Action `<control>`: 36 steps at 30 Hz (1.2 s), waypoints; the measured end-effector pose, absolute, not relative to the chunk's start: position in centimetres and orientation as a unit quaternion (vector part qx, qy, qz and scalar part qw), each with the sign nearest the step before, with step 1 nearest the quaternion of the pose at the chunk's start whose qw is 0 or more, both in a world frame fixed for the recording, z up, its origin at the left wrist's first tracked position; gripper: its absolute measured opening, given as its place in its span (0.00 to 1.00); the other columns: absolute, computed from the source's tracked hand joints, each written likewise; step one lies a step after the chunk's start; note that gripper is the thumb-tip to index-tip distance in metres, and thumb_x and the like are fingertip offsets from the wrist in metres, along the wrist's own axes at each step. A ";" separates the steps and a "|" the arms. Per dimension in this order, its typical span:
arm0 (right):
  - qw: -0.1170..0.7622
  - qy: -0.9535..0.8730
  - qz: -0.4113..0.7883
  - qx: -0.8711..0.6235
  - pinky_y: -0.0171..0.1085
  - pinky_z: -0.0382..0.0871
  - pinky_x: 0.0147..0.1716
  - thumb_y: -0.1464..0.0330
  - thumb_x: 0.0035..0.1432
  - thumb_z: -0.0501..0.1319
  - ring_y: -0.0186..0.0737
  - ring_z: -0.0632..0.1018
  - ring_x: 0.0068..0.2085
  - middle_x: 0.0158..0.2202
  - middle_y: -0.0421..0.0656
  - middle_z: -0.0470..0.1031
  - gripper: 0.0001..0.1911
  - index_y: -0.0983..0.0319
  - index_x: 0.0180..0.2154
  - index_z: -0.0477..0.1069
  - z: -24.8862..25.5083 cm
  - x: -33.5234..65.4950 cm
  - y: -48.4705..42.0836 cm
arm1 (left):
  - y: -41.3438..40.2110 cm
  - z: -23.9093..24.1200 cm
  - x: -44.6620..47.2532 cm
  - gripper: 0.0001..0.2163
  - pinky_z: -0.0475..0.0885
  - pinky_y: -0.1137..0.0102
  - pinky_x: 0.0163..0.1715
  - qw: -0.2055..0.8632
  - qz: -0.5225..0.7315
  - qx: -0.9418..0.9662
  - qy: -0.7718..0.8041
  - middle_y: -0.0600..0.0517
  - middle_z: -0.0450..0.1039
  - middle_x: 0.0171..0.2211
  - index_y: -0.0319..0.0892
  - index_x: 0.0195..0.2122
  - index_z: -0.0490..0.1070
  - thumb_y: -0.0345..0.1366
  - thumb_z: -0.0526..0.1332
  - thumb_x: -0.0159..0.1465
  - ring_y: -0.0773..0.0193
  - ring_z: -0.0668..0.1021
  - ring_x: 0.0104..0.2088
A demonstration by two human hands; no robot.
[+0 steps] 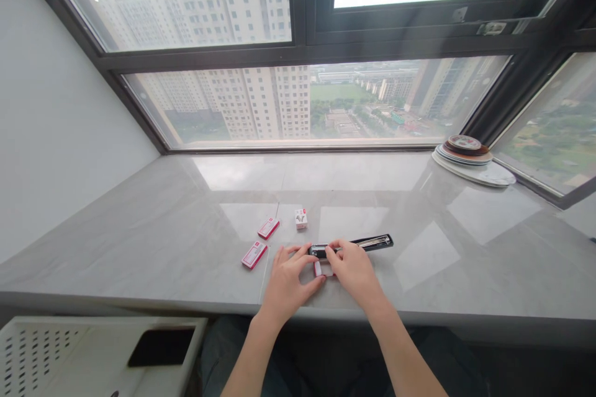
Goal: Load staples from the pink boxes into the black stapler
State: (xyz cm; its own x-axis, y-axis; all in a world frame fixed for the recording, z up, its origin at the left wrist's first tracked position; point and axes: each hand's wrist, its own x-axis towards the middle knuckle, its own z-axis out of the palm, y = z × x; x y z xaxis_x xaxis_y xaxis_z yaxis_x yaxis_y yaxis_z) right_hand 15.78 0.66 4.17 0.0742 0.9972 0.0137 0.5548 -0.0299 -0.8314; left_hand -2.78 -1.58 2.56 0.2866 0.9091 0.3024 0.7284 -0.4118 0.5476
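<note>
An opened-out black stapler [378, 242] lies lengthwise near the front of the grey stone sill, its metal rail showing at the right end. My left hand [289, 278] has its fingers curled on the stapler's left end, with the thumb low beside a small red-and-white box [318, 268]. Over the stapler's middle, my right hand [354, 270] is closed, its fingertips pressed at the metal part; any staples in them are hidden. That box sits below the stapler, between my hands, partly covered by them.
Two flat red-and-white boxes [254, 255] [269, 228] lie to the left. A small white box [301, 219] stands behind my hands. Stacked round plates or mats [470, 161] occupy the back right corner by the window. A dark phone-like slab [161, 347] rests on a white perforated surface [88, 378] below the sill.
</note>
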 end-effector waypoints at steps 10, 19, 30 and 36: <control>0.416 -0.551 0.420 -0.590 0.33 0.61 0.24 0.56 0.61 0.61 0.35 0.68 0.21 0.17 0.34 0.68 0.17 0.62 0.41 0.75 3.0 15.3 1.3 | -1.4 2.2 -3.0 0.15 0.64 0.46 0.65 0.161 0.302 0.784 0.518 0.57 0.70 0.64 0.57 0.50 0.78 0.41 0.70 0.62 0.50 0.71 0.62; 0.397 -0.660 0.341 -0.538 0.34 0.58 0.28 0.58 0.66 0.60 0.35 0.67 0.24 0.20 0.34 0.67 0.12 0.58 0.37 0.77 5.5 14.6 0.6 | -1.4 2.5 -3.0 0.16 0.65 0.47 0.64 0.162 0.298 0.787 0.516 0.57 0.70 0.64 0.57 0.51 0.77 0.41 0.71 0.61 0.49 0.71 0.61; 0.245 -0.745 0.303 -0.541 0.35 0.55 0.28 0.62 0.64 0.62 0.37 0.72 0.27 0.24 0.37 0.74 0.07 0.55 0.36 0.78 5.6 18.7 -1.6 | -1.1 2.7 -3.3 0.11 0.65 0.50 0.64 0.167 0.290 0.793 0.510 0.58 0.70 0.63 0.55 0.47 0.77 0.41 0.70 0.63 0.52 0.72 0.59; 0.274 -0.654 0.282 -0.646 0.36 0.53 0.26 0.55 0.68 0.56 0.39 0.68 0.24 0.20 0.36 0.67 0.16 0.57 0.32 0.71 4.3 23.1 -2.8 | -1.6 3.0 -3.6 0.07 0.70 0.59 0.53 0.174 0.314 0.759 0.544 0.52 0.76 0.51 0.50 0.44 0.75 0.43 0.66 0.66 0.55 0.75 0.51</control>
